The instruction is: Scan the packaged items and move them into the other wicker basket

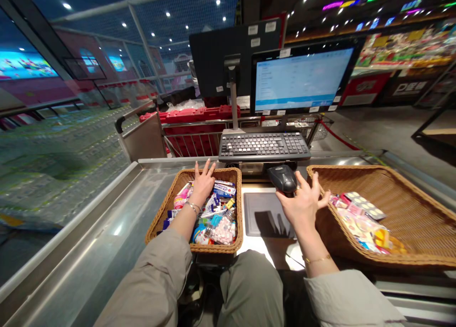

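My left hand (203, 182) lies with fingers spread on the packets in a small wicker basket (160, 213) full of colourful snack and candy packs (217, 218). It grips nothing. My right hand (302, 201) hovers open, fingers apart, just right of a black barcode scanner (283, 177) and above a grey scanning pad (265, 213). Its fingertips are close to the rim of a large wicker basket (409, 199) on the right, which holds several packets (359, 218).
A black keyboard (263, 145) sits beyond the scanner, with a lit monitor (302, 78) and a second dark screen (228, 56) behind it. A red shopping cart (199, 127) stands past the steel counter (107, 232). A glass partition is on the left.
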Demonstrator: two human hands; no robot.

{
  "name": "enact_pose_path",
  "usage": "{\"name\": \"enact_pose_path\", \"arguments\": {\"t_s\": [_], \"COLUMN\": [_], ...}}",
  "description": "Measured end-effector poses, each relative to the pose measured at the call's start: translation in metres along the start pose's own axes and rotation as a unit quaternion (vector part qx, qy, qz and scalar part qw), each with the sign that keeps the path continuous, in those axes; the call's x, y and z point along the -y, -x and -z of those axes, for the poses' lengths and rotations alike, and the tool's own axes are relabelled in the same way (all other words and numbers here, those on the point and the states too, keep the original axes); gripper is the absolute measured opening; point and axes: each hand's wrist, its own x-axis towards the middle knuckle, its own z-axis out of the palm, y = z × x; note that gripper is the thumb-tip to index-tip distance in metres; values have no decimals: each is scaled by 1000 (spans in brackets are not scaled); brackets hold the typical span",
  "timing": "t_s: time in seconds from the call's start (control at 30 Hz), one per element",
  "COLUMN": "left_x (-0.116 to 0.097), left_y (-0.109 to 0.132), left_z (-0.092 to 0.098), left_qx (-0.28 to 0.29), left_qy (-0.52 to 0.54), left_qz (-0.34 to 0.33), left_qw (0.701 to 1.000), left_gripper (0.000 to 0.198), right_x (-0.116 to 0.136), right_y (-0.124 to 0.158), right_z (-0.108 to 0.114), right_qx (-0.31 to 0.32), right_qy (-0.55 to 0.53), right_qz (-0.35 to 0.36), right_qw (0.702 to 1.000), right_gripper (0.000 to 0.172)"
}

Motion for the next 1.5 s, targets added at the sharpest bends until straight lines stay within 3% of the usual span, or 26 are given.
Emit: {"name": "enact_pose_path", "arguments": {"t_s": [0.3, 0.57, 0.7, 0.77, 0.87, 0.97, 1.07, 1.17, 1.33, 1.5], "left_x": [5, 5, 0, 0, 2, 6, 8, 6, 5, 13], "left_y": [11, 27, 35, 38, 38, 33, 25, 18, 14, 16], "left_z": [11, 14, 11, 12, 20, 31, 39, 38, 29, 26], "left_qx": [1, 88, 149, 144, 69, 15, 30, 63, 108, 78], "left_qy": [58, 174, 166, 142, 87, 50, 55, 80, 108, 67], "left_qz": [52, 183, 239, 241, 190, 63, -87, -191, -227, -253], "left_qw": [997, 964, 945, 949, 975, 997, 994, 976, 962, 962], "left_gripper": [30, 28, 34, 39, 35, 43, 60, 57, 41, 25], "right_x": [0, -2, -4, -5, -6, -7, -7, -8, -11, -13], "right_y": [2, 4, 3, 3, 2, 3, 3, 3, 1, 2], "right_z": [-4, 0, 3, 3, 4, 4, 5, 6, 5, 4], "right_qx": [1, -2, 3, 5, 7, 5, 3, 4, -6, -11], "right_qy": [-13, -9, -6, -6, -6, -6, -5, -3, -5, -2], "right_qz": [-5, -11, -13, -16, -17, -16, -15, -17, -23, -15], "right_qw": [1000, 1000, 1000, 1000, 1000, 1000, 1000, 1000, 1000, 1000], "right_gripper": [23, 22, 21, 21, 21, 22, 23, 24, 25, 24]}}
